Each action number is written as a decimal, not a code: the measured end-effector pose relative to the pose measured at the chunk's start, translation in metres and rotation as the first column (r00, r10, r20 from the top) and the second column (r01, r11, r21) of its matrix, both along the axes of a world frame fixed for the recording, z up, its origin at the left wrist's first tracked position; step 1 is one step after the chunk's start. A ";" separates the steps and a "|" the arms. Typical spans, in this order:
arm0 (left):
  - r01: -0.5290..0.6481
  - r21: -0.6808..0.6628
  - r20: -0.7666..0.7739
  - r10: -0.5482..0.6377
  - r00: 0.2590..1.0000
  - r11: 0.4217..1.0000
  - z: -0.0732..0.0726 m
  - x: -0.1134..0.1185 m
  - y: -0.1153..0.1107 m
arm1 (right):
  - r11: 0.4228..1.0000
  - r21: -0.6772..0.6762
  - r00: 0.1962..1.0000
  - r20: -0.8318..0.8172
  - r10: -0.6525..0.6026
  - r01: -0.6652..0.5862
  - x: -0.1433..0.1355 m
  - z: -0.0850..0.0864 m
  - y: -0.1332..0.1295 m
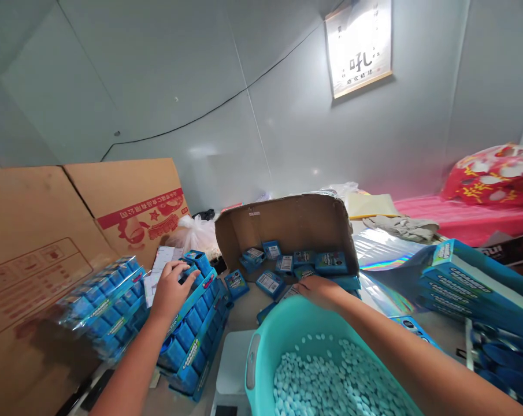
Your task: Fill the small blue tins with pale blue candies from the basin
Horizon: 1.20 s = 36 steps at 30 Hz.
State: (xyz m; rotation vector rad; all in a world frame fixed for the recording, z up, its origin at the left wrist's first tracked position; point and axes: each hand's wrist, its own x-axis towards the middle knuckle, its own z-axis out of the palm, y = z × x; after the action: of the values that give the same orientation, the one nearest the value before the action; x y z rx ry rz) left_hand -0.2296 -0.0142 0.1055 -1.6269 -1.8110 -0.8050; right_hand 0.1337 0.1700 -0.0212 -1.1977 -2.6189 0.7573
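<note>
My left hand (172,288) is closed round a small blue box (193,277) at the top of a blue display tray (187,355), which is tilted and packed with rows of similar blue boxes. Over the far rim of a turquoise basket (261,323) reaches my right hand (321,290). Its bent fingers touch a small blue box with a white label (290,292) among loose ones, and the basket's rim hides part of the grip. Pale blue candies (322,378) cover the basket's bottom. More small blue boxes (270,283) lie scattered in an open cardboard box (287,222).
Another filled display tray (107,306), wrapped in clear plastic, stands left beside a large carton (31,248). A white device (234,361) sits against the basket. Flat blue printed cartons (473,277) are stacked right, above a container of dark blue pieces (504,358).
</note>
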 end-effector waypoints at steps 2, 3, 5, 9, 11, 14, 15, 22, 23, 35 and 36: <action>0.013 -0.040 0.017 -0.012 1.000 0.999 -0.003 0.001 0.002 | 1.000 0.006 1.000 0.011 -0.001 0.001 0.000 0.000 -0.001; 0.013 -0.051 0.029 -0.012 1.000 0.999 -0.003 0.002 0.003 | 1.000 0.007 1.000 0.014 0.001 -0.001 0.000 0.000 0.000; -0.019 -0.039 0.059 0.021 0.998 0.999 -0.004 0.003 0.001 | 1.000 0.008 1.000 0.014 0.003 -0.003 0.000 -0.002 0.001; -0.163 -0.048 0.113 0.168 0.979 0.985 -0.004 0.008 -0.003 | 1.000 0.017 1.000 0.003 0.007 -0.007 0.003 -0.003 0.003; -0.176 -0.175 0.123 0.198 0.972 0.969 -0.004 0.013 -0.004 | 1.000 0.022 1.000 0.003 0.008 -0.008 0.004 -0.004 0.004; -0.154 -0.358 0.143 0.218 0.966 0.921 -0.003 0.024 -0.004 | 1.000 0.017 1.000 0.004 0.011 -0.012 0.003 -0.004 0.004; -0.155 -0.392 0.147 0.228 0.963 0.907 -0.002 0.027 -0.004 | 1.000 0.014 1.000 0.003 0.013 -0.013 0.002 -0.004 0.004; -0.186 -0.492 0.120 0.278 0.953 0.851 0.006 0.036 -0.009 | 1.000 0.008 0.999 -0.031 -0.010 0.011 -0.001 -0.007 0.006; -0.188 -0.497 0.110 0.277 0.955 0.847 0.007 0.036 -0.009 | 1.000 0.011 0.999 -0.035 -0.014 0.014 -0.001 -0.008 0.006; -0.294 -0.507 -0.085 0.293 0.952 0.811 0.001 0.038 -0.012 | 1.000 0.015 0.999 -0.028 -0.024 0.025 -0.004 -0.016 0.011; -0.287 -0.516 -0.086 0.284 0.955 0.807 0.000 0.037 -0.017 | 1.000 0.014 0.999 -0.025 -0.027 0.027 -0.004 -0.015 0.011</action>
State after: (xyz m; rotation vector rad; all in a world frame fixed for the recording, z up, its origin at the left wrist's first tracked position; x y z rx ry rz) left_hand -0.1925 -0.0312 0.1056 -1.5916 -2.3418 -0.1665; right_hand 0.1295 0.1808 -0.0365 -1.2091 -2.5782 0.7426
